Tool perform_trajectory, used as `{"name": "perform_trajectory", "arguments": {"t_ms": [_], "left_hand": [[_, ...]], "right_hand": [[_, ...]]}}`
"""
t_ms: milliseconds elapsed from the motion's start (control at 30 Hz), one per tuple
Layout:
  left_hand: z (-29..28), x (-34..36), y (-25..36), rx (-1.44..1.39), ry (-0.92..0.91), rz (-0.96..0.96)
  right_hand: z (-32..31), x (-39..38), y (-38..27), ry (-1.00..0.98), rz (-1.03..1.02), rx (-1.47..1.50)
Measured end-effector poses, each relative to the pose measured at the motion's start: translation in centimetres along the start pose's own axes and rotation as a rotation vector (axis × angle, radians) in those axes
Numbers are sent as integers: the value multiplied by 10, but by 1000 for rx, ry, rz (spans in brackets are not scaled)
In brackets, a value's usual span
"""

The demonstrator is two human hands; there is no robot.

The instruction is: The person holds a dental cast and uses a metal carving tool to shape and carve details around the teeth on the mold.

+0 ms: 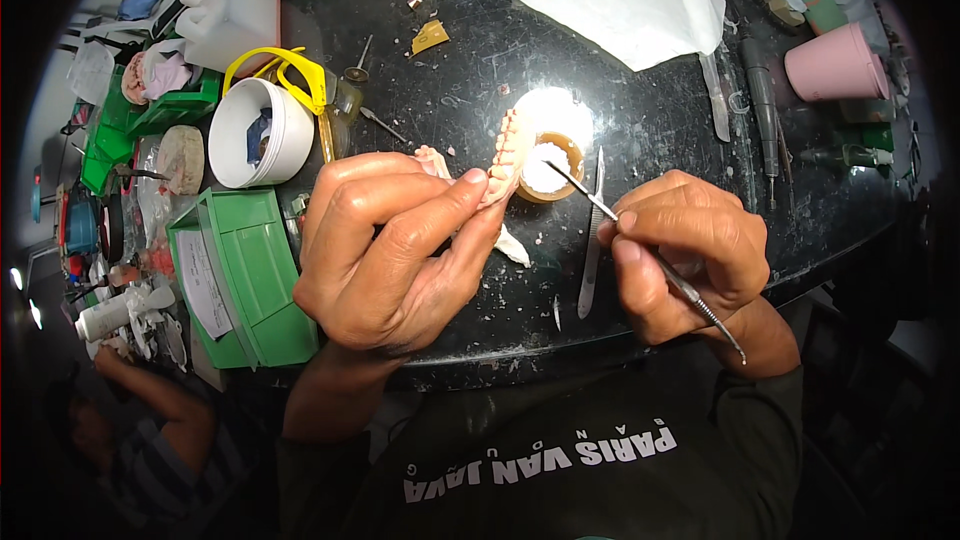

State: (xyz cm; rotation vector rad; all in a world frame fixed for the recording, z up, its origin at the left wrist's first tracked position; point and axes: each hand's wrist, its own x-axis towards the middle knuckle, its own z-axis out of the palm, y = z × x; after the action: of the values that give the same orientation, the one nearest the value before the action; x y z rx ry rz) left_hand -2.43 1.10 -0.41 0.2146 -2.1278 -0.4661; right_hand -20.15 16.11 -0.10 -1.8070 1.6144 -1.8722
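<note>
A pale pink, curved dental model [513, 168] is pinched by the left hand [385, 255] between thumb and fingers above the black bench [440, 100], apparently so most of the tooth row [504, 142] is unobscured. By the right hand [690, 250], a slim, double-ended metal tool [688, 290] is pinched like a pen, presumably for fine control; its far tip is held at white powder [541, 174] in a round tan cup [543, 198], set within reach.

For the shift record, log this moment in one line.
left hand: holds dental model; right hand: holds thin metal tool, tip appears over brown cup; tip contact: unclear; nearby: green bin, white tub
</note>
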Motion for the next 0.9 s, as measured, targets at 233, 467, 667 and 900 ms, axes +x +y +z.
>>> {"name": "perform_trajectory", "arguments": {"t_ms": [233,467,667,900], "left_hand": [[2,0,0,-10,-9,9],[4,-1,-2,-15,36,8],[5,-1,-3,-27,61,-5],[5,1,-1,-44,69,-12]], "right_hand": [[1,2,1,-82,-80,-37],[-1,2,2,-164,-88,-72],[-3,3,5,-216,-208,-142],[1,-1,5,-120,-240,-194]]}}
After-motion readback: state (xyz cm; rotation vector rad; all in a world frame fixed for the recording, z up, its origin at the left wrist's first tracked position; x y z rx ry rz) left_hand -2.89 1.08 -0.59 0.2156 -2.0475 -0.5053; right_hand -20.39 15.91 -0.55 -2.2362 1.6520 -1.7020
